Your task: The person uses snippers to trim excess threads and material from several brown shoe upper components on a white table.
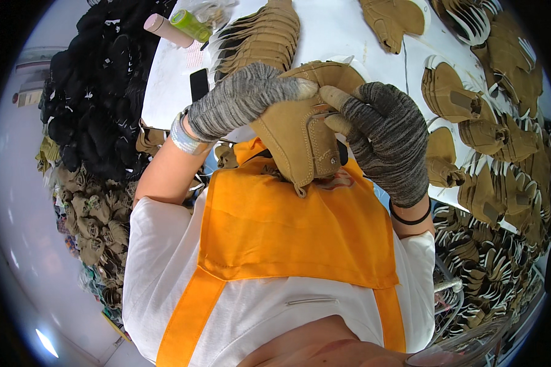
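Between my hands, close to my chest, is a tan shoe upper (291, 137) with stitched seams and a small round metal piece near its lower end. My left hand (242, 98), in a grey striped knitted glove with pale fingertips, grips its upper left edge between thumb and fingers. On the other side my right hand (390, 137), gloved alike, is closed with thumb and fingertips pinching the upper near a folded strap. Part of the piece bends away over the top, and its far side is hidden.
The white table (330, 30) carries a fanned row of tan uppers (263, 37) and more stacks (450, 92) at right. A phone (199, 84), a pink bottle (167, 30) and a green container (191, 24) sit at left. Black pieces (98, 92) are heaped beyond.
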`<act>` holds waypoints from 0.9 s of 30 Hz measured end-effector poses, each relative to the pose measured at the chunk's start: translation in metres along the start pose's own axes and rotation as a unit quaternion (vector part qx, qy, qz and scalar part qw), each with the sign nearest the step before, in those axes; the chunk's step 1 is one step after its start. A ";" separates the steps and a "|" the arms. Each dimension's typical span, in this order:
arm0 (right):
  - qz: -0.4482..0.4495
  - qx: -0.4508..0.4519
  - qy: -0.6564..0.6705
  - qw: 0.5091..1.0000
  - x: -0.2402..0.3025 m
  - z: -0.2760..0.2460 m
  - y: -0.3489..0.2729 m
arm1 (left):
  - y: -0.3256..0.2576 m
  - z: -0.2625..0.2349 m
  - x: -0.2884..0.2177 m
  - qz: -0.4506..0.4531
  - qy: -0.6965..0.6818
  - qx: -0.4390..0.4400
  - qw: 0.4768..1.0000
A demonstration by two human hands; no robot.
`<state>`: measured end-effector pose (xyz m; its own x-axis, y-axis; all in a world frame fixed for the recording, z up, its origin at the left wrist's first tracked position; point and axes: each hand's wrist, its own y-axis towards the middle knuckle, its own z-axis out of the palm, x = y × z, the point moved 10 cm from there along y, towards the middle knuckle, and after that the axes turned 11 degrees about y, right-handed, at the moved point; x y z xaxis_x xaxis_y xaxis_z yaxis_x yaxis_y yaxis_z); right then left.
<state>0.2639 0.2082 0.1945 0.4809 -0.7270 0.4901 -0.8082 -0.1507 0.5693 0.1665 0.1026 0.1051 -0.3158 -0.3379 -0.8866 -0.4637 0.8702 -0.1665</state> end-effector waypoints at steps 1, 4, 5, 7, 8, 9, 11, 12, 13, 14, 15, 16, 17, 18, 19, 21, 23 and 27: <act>0.013 0.001 0.004 1.000 -0.002 0.001 -0.001 | 0.001 0.000 0.003 -0.035 -0.063 0.005 0.997; 0.058 -0.043 0.146 0.987 -0.020 0.010 -0.009 | 0.000 0.002 0.007 -0.082 -0.183 0.007 0.980; 0.093 -0.051 0.224 0.969 -0.030 0.018 -0.014 | 0.001 0.002 0.012 -0.058 -0.177 0.003 0.982; 0.159 -0.065 0.375 0.911 -0.047 0.036 -0.024 | 0.003 0.003 0.014 -0.062 -0.206 0.015 0.976; 0.170 -0.069 0.386 0.904 -0.047 0.038 -0.024 | 0.002 0.007 0.011 -0.091 -0.239 0.031 0.966; 0.182 -0.073 0.397 0.897 -0.046 0.040 -0.025 | 0.002 0.012 0.011 -0.120 -0.272 0.046 0.954; 0.182 -0.066 0.402 0.895 -0.045 0.042 -0.025 | 0.004 0.021 0.010 -0.108 -0.317 0.056 0.941; 0.171 -0.055 0.395 0.901 -0.045 0.040 -0.024 | 0.004 0.025 0.009 -0.102 -0.339 0.060 0.933; 0.162 -0.045 0.386 0.907 -0.043 0.038 -0.023 | 0.005 0.029 0.008 -0.106 -0.342 0.073 0.931; 0.128 -0.041 0.365 0.921 -0.037 0.032 -0.019 | 0.005 0.032 0.006 -0.111 -0.346 0.085 0.928; 0.094 -0.037 0.343 0.934 -0.030 0.026 -0.013 | 0.004 0.035 0.005 -0.115 -0.349 0.097 0.925; 0.059 -0.032 0.320 0.945 -0.025 0.021 -0.009 | 0.006 0.034 0.011 -0.124 -0.317 0.088 0.936; 0.156 -0.085 0.388 0.904 -0.047 0.024 -0.024 | 0.008 0.033 0.020 -0.134 -0.285 0.079 0.946; 0.169 -0.082 0.427 0.885 -0.051 0.020 -0.019 | 0.009 0.031 0.026 -0.143 -0.252 0.068 0.955; 0.186 -0.099 0.425 0.880 -0.060 0.016 -0.023 | 0.012 0.022 0.018 -0.101 -0.197 0.056 0.974; 0.221 -0.085 0.380 0.894 -0.063 0.013 -0.025 | 0.011 0.001 0.000 -0.015 -0.083 0.030 0.996; 0.222 -0.080 0.335 0.912 -0.057 0.011 -0.024 | 0.003 -0.022 -0.007 0.002 -0.020 -0.056 0.998; 0.116 -0.151 0.245 0.951 -0.028 -0.009 -0.003 | -0.017 -0.035 -0.062 0.241 0.302 -0.258 0.885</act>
<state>0.2561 0.2356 0.1848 0.4619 -0.3064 0.8323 -0.8132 0.2284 0.5353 0.1643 0.0964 0.1780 -0.8932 -0.2371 -0.3821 -0.4212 0.7388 0.5261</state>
